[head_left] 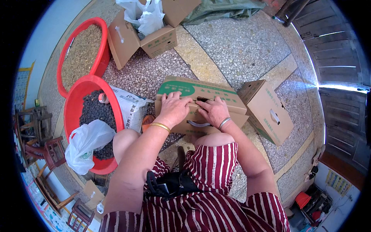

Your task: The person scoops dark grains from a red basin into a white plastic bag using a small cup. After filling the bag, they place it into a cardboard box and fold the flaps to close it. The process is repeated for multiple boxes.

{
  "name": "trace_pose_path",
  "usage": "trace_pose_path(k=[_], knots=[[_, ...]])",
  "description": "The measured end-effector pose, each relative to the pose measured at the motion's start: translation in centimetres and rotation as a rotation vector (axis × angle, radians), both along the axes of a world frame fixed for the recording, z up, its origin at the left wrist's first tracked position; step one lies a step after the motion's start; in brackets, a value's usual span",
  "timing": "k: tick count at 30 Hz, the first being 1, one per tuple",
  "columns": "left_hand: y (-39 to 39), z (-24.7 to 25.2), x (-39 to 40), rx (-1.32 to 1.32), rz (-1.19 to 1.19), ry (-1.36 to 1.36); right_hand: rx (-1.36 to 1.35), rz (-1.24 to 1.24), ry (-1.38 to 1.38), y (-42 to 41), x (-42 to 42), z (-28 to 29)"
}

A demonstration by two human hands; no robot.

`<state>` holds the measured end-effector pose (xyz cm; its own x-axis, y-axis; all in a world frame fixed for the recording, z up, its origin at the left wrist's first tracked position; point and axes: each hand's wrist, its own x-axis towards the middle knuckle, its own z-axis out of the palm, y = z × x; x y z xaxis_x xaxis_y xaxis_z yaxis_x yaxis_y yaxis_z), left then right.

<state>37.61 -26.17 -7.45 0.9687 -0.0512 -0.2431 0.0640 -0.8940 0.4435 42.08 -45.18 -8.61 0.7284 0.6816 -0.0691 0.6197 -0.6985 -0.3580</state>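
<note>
A brown cardboard box (203, 84) with green printing sits before my knees, its top flaps meeting near a dark slot (205, 99). My left hand (174, 109) grips the flap edge left of the slot, fingers spread over the top and thumb beside the opening. On the other side, my right hand (215, 112) holds the flap with its fingertips at the slot. A pale plastic carry handle (198, 124) shows on the box's near side, below both hands. What the box holds is hidden.
Another carton (271, 111) stands at the right. To the left, red tubs hold dark round pellets (95, 113) and grain (82, 55); a white plastic bag (89, 142) hangs over the nearer rim. Behind is an open carton (159, 42) with plastic bags. A white sack (130, 108) lies beside the tub.
</note>
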Motion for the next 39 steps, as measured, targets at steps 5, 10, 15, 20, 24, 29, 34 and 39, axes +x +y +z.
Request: trace_pose_path(k=[5,10,15,20,24,29,34,39], knots=[[-0.1,0.1,0.2,0.024,0.001,0.016,0.003,0.013,0.034,-0.1,0.2,0.0],[0.1,0.2,0.0,0.014,-0.026,-0.007,0.103,-0.046,0.018,-0.3,-0.3,-0.4],[0.1,0.3,0.0,0.012,-0.033,-0.055,0.153,-0.129,-0.003,-0.3,-0.6,-0.3],[0.3,0.0,-0.1,0.048,-0.046,-0.112,0.145,-0.145,-0.022,-0.3,-0.7,-0.6],[0.4,-0.4,-0.1,0.041,-0.044,-0.132,0.135,-0.160,0.000,-0.1,-0.7,-0.5],[0.3,0.0,0.3,0.021,-0.022,-0.081,0.198,-0.187,-0.021,-0.5,-0.8,-0.6],[0.2,-0.1,0.2,0.023,-0.012,-0.080,0.283,-0.297,-0.099,-2.2,-1.7,-0.7],[0.1,-0.2,0.1,0.029,-0.013,-0.106,0.349,-0.350,-0.138,-3.8,-2.3,-1.3]])
